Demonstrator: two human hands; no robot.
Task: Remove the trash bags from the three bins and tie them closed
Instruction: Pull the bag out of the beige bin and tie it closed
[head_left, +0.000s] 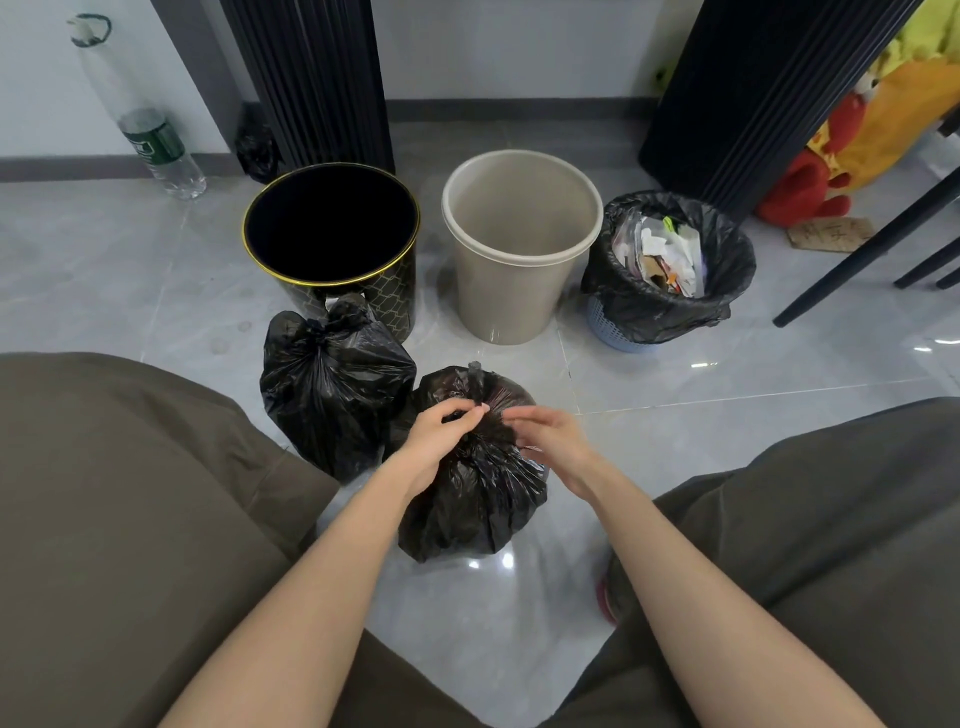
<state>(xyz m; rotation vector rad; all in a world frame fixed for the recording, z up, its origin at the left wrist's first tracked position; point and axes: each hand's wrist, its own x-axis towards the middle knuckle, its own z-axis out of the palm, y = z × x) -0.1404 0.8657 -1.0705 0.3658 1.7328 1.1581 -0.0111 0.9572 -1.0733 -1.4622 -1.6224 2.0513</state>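
Two bags out on the tiled floor, one bin not yet emptied.

The beige bin (514, 306) stands bare in the middle; the black gold-rimmed bin (389, 296) to its left is bare too, and the blue bin (618, 332) to its right holds a full black liner (727, 260). A knotted bag (332, 384) sits in front and left of the beige bin, and the second bag (467, 499) lies directly in front of it. The left hand (436, 436) pinches that bag's gathered neck with curled fingers. The right hand (556, 447) is beside the neck, its fingers loosely extended but blurred; I cannot tell if they grip.
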